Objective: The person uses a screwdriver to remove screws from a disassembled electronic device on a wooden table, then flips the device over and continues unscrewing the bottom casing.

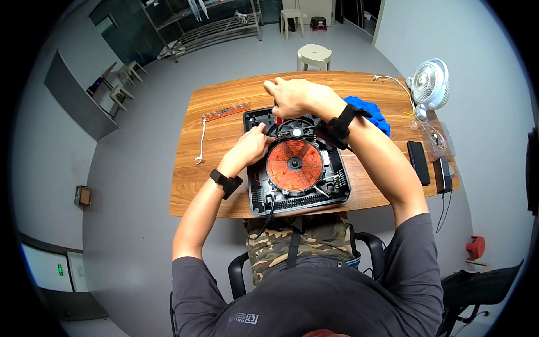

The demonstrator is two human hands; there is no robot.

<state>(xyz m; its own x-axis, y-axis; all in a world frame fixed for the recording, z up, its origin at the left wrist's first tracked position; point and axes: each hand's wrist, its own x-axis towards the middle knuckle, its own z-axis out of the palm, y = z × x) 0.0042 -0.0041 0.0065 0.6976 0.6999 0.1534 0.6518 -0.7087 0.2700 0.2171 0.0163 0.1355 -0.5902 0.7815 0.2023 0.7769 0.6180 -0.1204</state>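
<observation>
An opened induction cooker [258, 199] lies on the table in front of me, its round copper coil [295, 177] and inner parts bare. My right hand [292, 98] is above the cooker's far side, closed around what looks like a screwdriver [278, 120]. Only a red part of that tool shows below the fingers, pointing down into the housing. My left hand [252, 145] reaches in at the coil's far left edge, its fingers curled together beside the tool. What those fingertips pinch or press is too small to make out.
Left of the cooker is a strip of small screws or posts [226, 112] with a white cable [202, 140]. A blue cloth [370, 112] lies to the right. Farther right are a white fan [431, 84], a clear plastic box [438, 140] and a black case [418, 163].
</observation>
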